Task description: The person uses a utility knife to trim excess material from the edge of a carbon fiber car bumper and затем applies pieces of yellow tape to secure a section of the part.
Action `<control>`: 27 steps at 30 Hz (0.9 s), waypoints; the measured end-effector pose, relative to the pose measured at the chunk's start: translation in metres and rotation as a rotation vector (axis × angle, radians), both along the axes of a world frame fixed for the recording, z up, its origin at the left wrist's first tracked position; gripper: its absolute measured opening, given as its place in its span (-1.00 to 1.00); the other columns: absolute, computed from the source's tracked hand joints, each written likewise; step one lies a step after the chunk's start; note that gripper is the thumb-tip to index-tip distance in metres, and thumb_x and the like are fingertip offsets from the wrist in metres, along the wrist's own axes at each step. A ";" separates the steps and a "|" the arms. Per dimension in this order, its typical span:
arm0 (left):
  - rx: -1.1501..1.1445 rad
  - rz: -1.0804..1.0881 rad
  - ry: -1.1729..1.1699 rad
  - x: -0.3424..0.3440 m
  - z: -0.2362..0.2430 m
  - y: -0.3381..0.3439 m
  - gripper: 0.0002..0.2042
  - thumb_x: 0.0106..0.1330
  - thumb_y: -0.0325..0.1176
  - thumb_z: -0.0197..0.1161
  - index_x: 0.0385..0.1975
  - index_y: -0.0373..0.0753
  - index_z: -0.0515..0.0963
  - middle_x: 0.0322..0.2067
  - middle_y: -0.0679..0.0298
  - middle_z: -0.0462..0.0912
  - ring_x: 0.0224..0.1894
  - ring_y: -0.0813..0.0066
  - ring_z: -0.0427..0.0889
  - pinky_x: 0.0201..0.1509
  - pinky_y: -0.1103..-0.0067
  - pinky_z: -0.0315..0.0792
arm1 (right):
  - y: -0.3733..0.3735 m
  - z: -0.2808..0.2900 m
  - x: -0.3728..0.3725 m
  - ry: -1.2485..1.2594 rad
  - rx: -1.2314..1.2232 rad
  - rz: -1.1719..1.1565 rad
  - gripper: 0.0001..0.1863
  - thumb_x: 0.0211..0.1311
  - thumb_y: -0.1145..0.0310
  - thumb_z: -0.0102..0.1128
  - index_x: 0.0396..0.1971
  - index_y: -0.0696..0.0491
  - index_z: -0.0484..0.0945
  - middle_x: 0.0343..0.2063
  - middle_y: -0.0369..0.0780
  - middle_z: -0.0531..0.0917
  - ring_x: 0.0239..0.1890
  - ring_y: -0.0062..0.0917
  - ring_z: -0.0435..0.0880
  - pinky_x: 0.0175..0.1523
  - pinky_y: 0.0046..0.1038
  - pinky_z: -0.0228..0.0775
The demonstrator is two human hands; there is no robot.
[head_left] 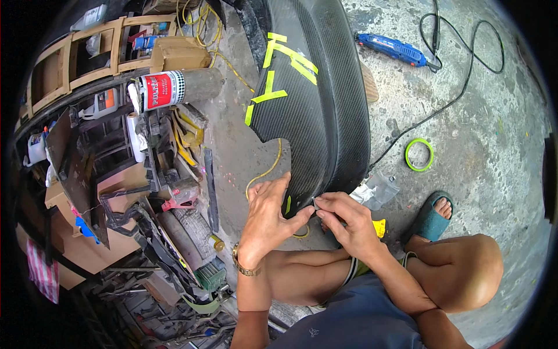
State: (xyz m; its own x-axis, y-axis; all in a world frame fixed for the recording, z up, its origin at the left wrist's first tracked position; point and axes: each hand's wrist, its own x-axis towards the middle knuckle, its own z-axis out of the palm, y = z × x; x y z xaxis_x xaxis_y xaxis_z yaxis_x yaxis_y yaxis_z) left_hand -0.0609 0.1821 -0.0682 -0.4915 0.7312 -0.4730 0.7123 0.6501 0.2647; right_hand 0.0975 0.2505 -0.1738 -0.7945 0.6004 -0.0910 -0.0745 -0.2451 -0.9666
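In the head view, the person squatted on the concrete floor [482, 134] over a black carbon-fibre panel [314, 116] that ran up the middle of the picture, its near edge at the knees. The left hand [264, 218] lay flat on that near edge, fingers spread, grasping nothing. The right hand [349, 224] had its grip pinched on a small pale piece [315, 202] at the panel's edge; what the piece was could not be told. The 2 hands met there, fingertips touching. Yellow-green tape strips [285, 64] crossed the panel's upper part. A green tape roll [419, 155] lay on the floor to the right, well apart, and a blue power tool [392, 49] with a black cord lay beyond it. A red-labelled can [168, 88] lay on its side among the clutter at left.
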 end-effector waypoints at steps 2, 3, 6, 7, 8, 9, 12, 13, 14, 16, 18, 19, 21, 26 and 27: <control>-0.005 0.001 -0.005 0.001 0.000 0.002 -0.26 0.05 -0.18 0.53 0.15 -0.57 0.45 -0.10 -0.13 0.64 0.03 0.04 0.56 0.32 0.27 0.19 | 0.002 0.002 0.000 -0.023 -0.019 0.006 -0.81 0.28 0.57 0.29 -0.12 0.22 0.65 -0.15 -0.07 0.68 -0.31 -0.35 0.70 -0.23 -0.43 0.57; 0.000 0.002 0.003 0.001 0.001 0.002 -0.27 0.05 -0.18 0.54 0.14 -0.57 0.46 -0.11 -0.13 0.64 0.02 0.03 0.56 0.30 0.28 0.20 | 0.003 0.004 0.000 -0.041 -0.040 0.013 -0.83 0.27 0.52 0.30 -0.15 0.19 0.65 -0.17 -0.06 0.68 -0.18 -0.16 0.70 -0.12 -0.31 0.56; 0.001 -0.003 0.022 0.001 0.001 0.001 -0.29 0.04 -0.17 0.55 0.12 -0.57 0.49 -0.13 -0.12 0.64 0.01 0.02 0.56 0.28 0.29 0.22 | 0.008 0.006 0.000 -0.054 0.014 0.048 -0.83 0.27 0.52 0.29 -0.15 0.17 0.65 -0.16 -0.07 0.67 -0.18 -0.16 0.70 -0.13 -0.29 0.57; -0.001 -0.010 0.032 0.001 0.000 0.001 -0.29 0.04 -0.17 0.55 0.10 -0.57 0.50 -0.14 -0.12 0.65 0.00 0.01 0.56 0.27 0.29 0.23 | 0.009 0.006 0.000 -0.056 0.015 0.048 -0.83 0.27 0.52 0.29 -0.15 0.17 0.65 -0.16 -0.07 0.67 -0.18 -0.16 0.70 -0.13 -0.29 0.57; -0.001 -0.010 0.031 0.001 0.000 0.001 -0.29 0.04 -0.17 0.55 0.10 -0.57 0.50 -0.14 -0.12 0.65 0.00 0.01 0.56 0.27 0.29 0.23 | 0.009 0.004 0.001 -0.065 0.067 0.059 -0.82 0.26 0.52 0.29 -0.15 0.16 0.66 -0.15 -0.07 0.67 -0.19 -0.17 0.70 -0.13 -0.28 0.57; 0.004 -0.014 0.036 0.002 0.001 0.002 -0.30 0.04 -0.16 0.55 0.10 -0.57 0.50 -0.15 -0.12 0.65 0.00 0.01 0.56 0.26 0.29 0.24 | 0.009 0.004 0.001 -0.072 0.119 0.070 -0.82 0.26 0.52 0.29 -0.14 0.15 0.66 -0.14 -0.08 0.66 -0.19 -0.17 0.70 -0.14 -0.27 0.57; 0.014 -0.030 0.059 0.002 0.000 0.001 -0.30 0.05 -0.16 0.55 0.09 -0.56 0.50 -0.16 -0.12 0.65 -0.01 0.00 0.55 0.25 0.28 0.25 | 0.015 0.005 0.000 -0.078 0.254 0.091 -0.80 0.23 0.51 0.31 -0.13 0.12 0.67 -0.13 -0.10 0.65 -0.20 -0.19 0.70 -0.12 -0.28 0.58; 0.018 -0.042 0.075 0.003 0.000 0.001 -0.30 0.05 -0.15 0.55 0.09 -0.56 0.50 -0.17 -0.11 0.65 -0.01 0.00 0.56 0.24 0.28 0.25 | 0.014 0.003 0.001 -0.078 0.254 0.091 -0.80 0.23 0.51 0.31 -0.13 0.12 0.67 -0.13 -0.10 0.65 -0.20 -0.19 0.70 -0.12 -0.28 0.58; 0.018 -0.042 0.076 0.003 0.002 0.001 -0.30 0.05 -0.15 0.55 0.09 -0.56 0.50 -0.17 -0.11 0.65 -0.01 0.00 0.56 0.24 0.28 0.25 | 0.012 0.001 0.000 -0.046 0.143 0.089 -0.80 0.24 0.52 0.31 -0.13 0.13 0.67 -0.12 -0.10 0.64 -0.21 -0.22 0.70 -0.13 -0.31 0.58; 0.006 -0.039 0.066 0.003 0.002 0.001 -0.28 0.07 -0.13 0.54 0.11 -0.56 0.50 -0.14 -0.11 0.65 -0.01 0.00 0.56 0.24 0.28 0.25 | 0.006 -0.006 -0.001 -0.017 0.032 0.089 -0.79 0.24 0.53 0.31 -0.13 0.13 0.67 -0.12 -0.11 0.64 -0.21 -0.24 0.70 -0.13 -0.34 0.58; 0.012 -0.036 0.064 0.003 0.001 0.001 -0.27 0.07 -0.11 0.54 0.12 -0.56 0.49 -0.12 -0.11 0.65 -0.01 -0.01 0.56 0.25 0.27 0.25 | 0.001 -0.012 -0.001 0.034 -0.141 0.040 -0.80 0.24 0.54 0.33 -0.13 0.16 0.67 -0.13 -0.10 0.65 -0.21 -0.30 0.70 -0.12 -0.40 0.57; 0.017 -0.035 0.062 0.003 0.000 0.001 -0.26 0.08 -0.10 0.54 0.13 -0.56 0.48 -0.11 -0.11 0.65 0.00 -0.01 0.56 0.26 0.27 0.24 | -0.001 -0.013 -0.001 0.033 -0.139 0.040 -0.80 0.24 0.54 0.33 -0.13 0.16 0.67 -0.13 -0.10 0.65 -0.21 -0.30 0.70 -0.12 -0.40 0.57; 0.028 -0.034 0.035 0.001 -0.001 -0.002 -0.25 0.08 -0.10 0.54 0.15 -0.56 0.47 -0.09 -0.12 0.65 0.01 -0.01 0.56 0.27 0.26 0.24 | -0.003 -0.014 0.000 0.061 -0.163 0.011 -0.80 0.25 0.56 0.33 -0.13 0.17 0.67 -0.13 -0.09 0.66 -0.19 -0.34 0.71 -0.11 -0.43 0.55; 0.034 -0.028 -0.009 -0.001 0.000 -0.004 -0.23 0.09 -0.11 0.54 0.19 -0.56 0.44 -0.08 -0.13 0.64 0.03 -0.01 0.56 0.30 0.24 0.22 | -0.001 -0.011 -0.001 0.047 -0.142 0.038 -0.80 0.25 0.56 0.33 -0.13 0.17 0.67 -0.14 -0.08 0.67 -0.19 -0.33 0.71 -0.10 -0.43 0.56; 0.024 -0.023 -0.008 -0.001 0.000 -0.003 -0.23 0.09 -0.11 0.54 0.19 -0.56 0.44 -0.08 -0.13 0.64 0.04 -0.01 0.56 0.31 0.24 0.21 | -0.001 -0.011 0.000 0.046 -0.122 0.044 -0.80 0.25 0.56 0.33 -0.13 0.18 0.67 -0.14 -0.08 0.67 -0.19 -0.33 0.71 -0.10 -0.43 0.56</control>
State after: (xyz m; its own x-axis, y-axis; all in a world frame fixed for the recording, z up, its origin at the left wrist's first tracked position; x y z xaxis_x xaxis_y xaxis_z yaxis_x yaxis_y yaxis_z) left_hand -0.0617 0.1787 -0.0678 -0.4705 0.7535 -0.4591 0.7247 0.6268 0.2861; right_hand 0.0972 0.2497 -0.1845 -0.8247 0.5517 -0.1244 -0.1046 -0.3651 -0.9251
